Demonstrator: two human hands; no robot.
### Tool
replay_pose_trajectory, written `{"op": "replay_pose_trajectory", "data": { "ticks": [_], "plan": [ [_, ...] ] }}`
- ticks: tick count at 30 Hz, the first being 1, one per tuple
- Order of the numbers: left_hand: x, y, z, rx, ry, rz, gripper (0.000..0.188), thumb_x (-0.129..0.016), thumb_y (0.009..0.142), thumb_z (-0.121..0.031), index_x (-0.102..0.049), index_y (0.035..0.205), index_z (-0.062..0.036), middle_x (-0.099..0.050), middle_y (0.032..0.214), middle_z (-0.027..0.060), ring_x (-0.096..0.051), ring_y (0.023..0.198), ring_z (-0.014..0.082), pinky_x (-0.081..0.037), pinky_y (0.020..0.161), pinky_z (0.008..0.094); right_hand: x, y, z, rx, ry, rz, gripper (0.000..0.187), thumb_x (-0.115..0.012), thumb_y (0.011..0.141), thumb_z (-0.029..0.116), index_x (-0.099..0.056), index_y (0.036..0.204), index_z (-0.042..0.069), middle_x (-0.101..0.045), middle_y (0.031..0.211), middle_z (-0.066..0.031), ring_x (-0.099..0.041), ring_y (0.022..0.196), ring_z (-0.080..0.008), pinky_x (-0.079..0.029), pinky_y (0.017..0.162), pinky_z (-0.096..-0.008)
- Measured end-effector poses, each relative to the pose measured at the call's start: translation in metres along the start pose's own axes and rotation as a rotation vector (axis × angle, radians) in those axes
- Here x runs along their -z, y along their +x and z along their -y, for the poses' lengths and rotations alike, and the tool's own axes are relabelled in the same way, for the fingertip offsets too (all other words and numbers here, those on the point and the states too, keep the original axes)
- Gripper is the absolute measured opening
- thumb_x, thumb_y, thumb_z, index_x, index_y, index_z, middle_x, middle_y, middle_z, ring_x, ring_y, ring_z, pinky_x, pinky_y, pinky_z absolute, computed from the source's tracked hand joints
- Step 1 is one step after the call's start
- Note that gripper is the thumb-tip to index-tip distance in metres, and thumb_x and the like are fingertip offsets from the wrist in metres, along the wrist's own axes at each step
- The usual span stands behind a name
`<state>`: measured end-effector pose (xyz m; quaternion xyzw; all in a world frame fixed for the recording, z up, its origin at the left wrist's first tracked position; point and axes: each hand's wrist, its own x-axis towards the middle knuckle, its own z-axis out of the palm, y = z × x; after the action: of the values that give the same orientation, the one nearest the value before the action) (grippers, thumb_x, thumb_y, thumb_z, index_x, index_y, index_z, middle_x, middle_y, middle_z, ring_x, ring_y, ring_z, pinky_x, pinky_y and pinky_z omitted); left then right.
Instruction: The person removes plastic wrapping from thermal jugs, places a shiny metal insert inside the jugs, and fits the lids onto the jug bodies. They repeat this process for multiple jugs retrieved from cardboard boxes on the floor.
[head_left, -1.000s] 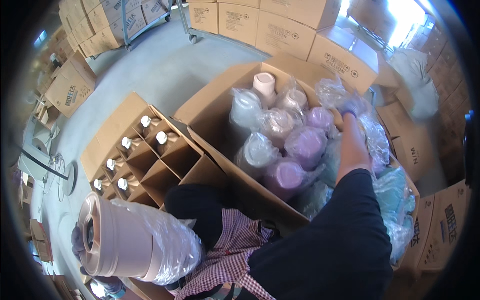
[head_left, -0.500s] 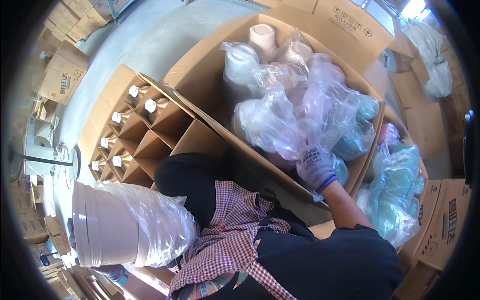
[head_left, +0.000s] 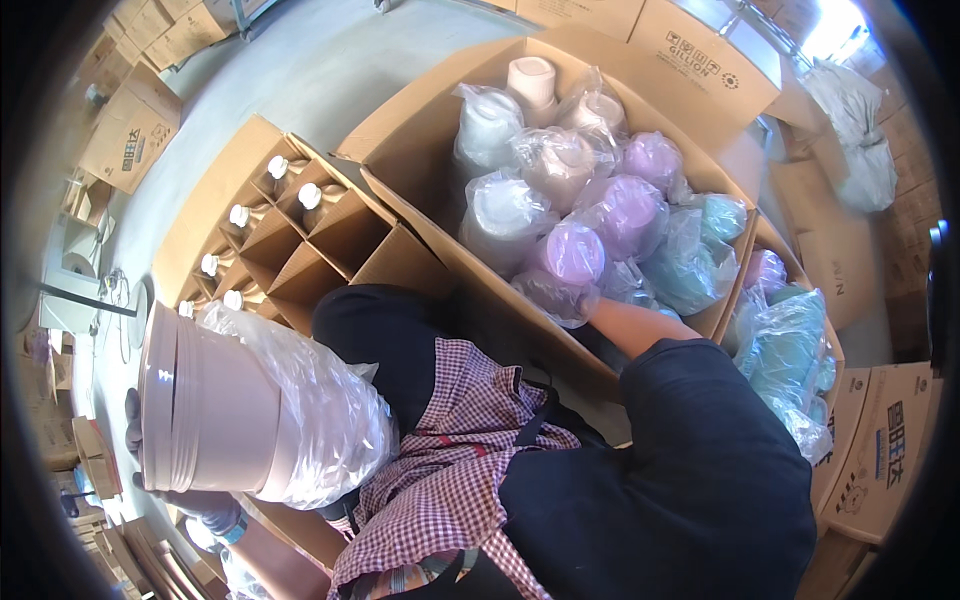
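Observation:
A nested stack of pale pinkish-beige plastic buckets [head_left: 215, 410], partly wrapped in clear film, lies tilted at the lower left. My gloved left hand [head_left: 205, 508] is closed round its wide end, fingers curling over the far rim. My right forearm reaches into the large carton [head_left: 415, 235]; the hand itself is hidden below a bagged purple stack [head_left: 573, 255]. Around that stack stand more bagged nested stacks: white ones [head_left: 505, 207], a beige one [head_left: 560, 165] and teal ones [head_left: 690, 265].
A divided carton [head_left: 275, 245] holding several white-capped bottles stands left of the large one. At the right, another carton contains a bagged teal stack [head_left: 785, 345]. Closed cartons [head_left: 880, 450] stand at the lower right, and plastic bags [head_left: 850, 135] lie at the upper right.
My right hand has gone from on top of the bags to down inside the large carton, out of sight. The loose film over the purple stacks has settled. My left hand still holds the buckets.

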<state>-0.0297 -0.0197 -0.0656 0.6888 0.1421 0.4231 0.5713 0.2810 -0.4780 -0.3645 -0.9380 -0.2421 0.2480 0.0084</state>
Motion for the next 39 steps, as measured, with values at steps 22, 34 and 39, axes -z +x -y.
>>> {"op": "replay_pose_trajectory", "data": {
  "ticks": [22, 34, 39],
  "plan": [
    [0.008, 0.01, 0.014, -0.052, -0.033, 0.057, 0.081, -0.016, 0.102, -0.068, -0.051, 0.136, -0.0029, -0.045, 0.154, 0.0195, -0.05, 0.136, 0.0363, -0.047, 0.113, 0.0548, 0.092, -0.203, -0.01, 0.246, -0.375, 0.236, 0.035, -0.061, 0.083, 0.031, -0.076, 0.106, 0.011, -0.074, 0.108, -0.0158, -0.07, 0.107, -0.0324, -0.051, 0.096, -0.0479],
    [0.019, 0.012, 0.012, 0.041, -0.312, 0.107, 0.08, -0.03, 0.103, -0.068, -0.045, 0.144, -0.0005, -0.044, 0.155, 0.0185, -0.047, 0.141, 0.0306, -0.037, 0.121, 0.0473, 0.157, -0.205, 0.06, 0.042, 0.17, -0.571, 0.053, -0.062, 0.095, 0.051, -0.065, 0.12, 0.004, -0.065, 0.125, -0.0175, -0.064, 0.11, -0.0341, -0.052, 0.094, -0.0418],
    [0.004, 0.015, 0.005, 0.039, -0.312, 0.077, 0.078, -0.028, 0.104, -0.067, -0.045, 0.143, -0.001, -0.043, 0.156, 0.0193, -0.046, 0.141, 0.0313, -0.037, 0.121, 0.0477, -0.006, -0.1, -0.014, 0.249, 2.24, 0.287, 0.064, -0.053, 0.1, 0.052, -0.047, 0.145, 0.006, -0.054, 0.145, -0.0109, -0.049, 0.132, -0.0276, -0.044, 0.107, -0.0432]
  ]
}}
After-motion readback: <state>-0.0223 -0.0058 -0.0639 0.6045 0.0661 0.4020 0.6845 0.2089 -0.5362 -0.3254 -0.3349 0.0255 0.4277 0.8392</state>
